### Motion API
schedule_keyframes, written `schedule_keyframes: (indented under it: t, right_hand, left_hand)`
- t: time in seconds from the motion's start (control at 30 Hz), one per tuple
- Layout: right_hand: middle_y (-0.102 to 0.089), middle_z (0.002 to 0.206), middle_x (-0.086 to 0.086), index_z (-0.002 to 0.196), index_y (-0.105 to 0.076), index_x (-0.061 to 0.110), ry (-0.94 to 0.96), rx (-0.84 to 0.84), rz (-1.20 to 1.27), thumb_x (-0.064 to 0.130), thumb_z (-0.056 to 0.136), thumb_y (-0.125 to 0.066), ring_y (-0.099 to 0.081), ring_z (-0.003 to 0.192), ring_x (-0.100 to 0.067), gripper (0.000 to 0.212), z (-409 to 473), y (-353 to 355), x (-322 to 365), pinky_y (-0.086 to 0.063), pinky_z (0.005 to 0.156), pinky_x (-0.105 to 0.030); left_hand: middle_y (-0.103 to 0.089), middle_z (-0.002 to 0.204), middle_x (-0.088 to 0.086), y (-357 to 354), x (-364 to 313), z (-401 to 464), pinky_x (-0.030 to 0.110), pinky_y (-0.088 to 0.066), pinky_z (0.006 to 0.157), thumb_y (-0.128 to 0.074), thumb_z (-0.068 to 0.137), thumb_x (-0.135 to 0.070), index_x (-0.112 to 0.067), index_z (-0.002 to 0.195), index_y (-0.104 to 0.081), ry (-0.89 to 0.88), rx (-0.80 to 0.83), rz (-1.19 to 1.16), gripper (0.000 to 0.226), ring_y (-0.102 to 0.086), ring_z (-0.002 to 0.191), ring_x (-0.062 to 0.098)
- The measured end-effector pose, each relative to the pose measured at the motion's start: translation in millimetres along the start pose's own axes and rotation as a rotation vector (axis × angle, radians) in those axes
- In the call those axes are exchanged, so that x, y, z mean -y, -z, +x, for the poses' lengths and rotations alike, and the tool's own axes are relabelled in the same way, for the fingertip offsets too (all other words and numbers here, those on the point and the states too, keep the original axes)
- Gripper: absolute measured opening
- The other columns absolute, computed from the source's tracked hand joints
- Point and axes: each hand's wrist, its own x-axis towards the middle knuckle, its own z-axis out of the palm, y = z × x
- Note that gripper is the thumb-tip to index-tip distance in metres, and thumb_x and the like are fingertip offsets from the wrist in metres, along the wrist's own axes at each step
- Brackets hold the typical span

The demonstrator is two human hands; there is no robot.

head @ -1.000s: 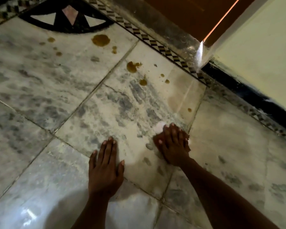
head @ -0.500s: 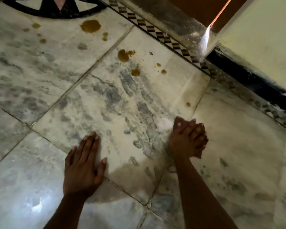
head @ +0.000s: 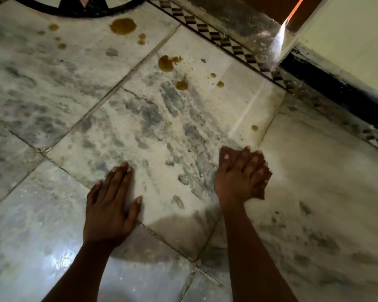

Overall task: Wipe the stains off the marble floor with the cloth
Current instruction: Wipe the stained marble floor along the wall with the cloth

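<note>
1. No brand, label or readable writing shows on the marble floor [head: 52, 88].
2. The left hand [head: 111, 205] lies flat on the floor, fingers straight, holding nothing.
3. The right hand [head: 241, 174] presses down near a tile joint; the cloth cannot be made out beneath it, nor whether the fingers grasp anything.
4. Brown stains [head: 122, 26] dot the tiles beyond both hands.
5. A patterned border strip [head: 225, 41] and a wall [head: 354, 40] edge the floor on the right.
</note>
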Motion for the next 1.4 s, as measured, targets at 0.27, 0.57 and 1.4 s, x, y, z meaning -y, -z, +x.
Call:
schedule_keyframes:
  t: [0.27, 0.57, 1.4]
  right_hand:
    - [-0.021, 0.178, 0.002, 0.168, -0.030, 0.035, 0.696, 0.163, 0.006, 0.062, 0.108, -0.035, -0.013, 0.166, -0.030, 0.066, -44.7, 15.3, -0.2, -0.013, 0.131, -0.062]
    - [-0.029, 0.174, -0.017, 0.167, -0.035, 0.020, 0.111, 0.078, 0.052, 0.065, 0.104, -0.027, -0.021, 0.160, -0.050, 0.078, 11.4, -15.4, 67.9, -0.012, 0.124, -0.075]
    - [-0.013, 0.178, -0.015, 0.170, -0.024, 0.028, -0.085, 0.138, 0.050, 0.070, 0.104, -0.023, -0.009, 0.161, -0.051, 0.078, 93.4, 0.4, -16.6, 0.000, 0.128, -0.069]
  left_hand:
    - [-0.019, 0.180, -0.007, 1.3, -0.5, -0.3, 0.048, -0.028, 0.127, -0.043, 0.102, -0.051, -0.024, 0.171, -0.026, 0.011, 0.005, -0.016, 0.076, -0.026, 0.164, 0.018]
    - [-0.021, 0.180, -0.008, -4.6, 1.9, -2.3, 0.046, -0.026, 0.127, -0.047, 0.101, -0.050, -0.025, 0.171, -0.028, 0.002, -0.017, -0.029, 0.076, -0.023, 0.165, 0.014]
    - [-0.020, 0.180, -0.005, -5.5, 2.7, -1.7, 0.047, -0.027, 0.127, -0.042, 0.103, -0.053, -0.022, 0.171, -0.027, -0.016, -0.020, -0.004, 0.076, -0.022, 0.166, 0.016]
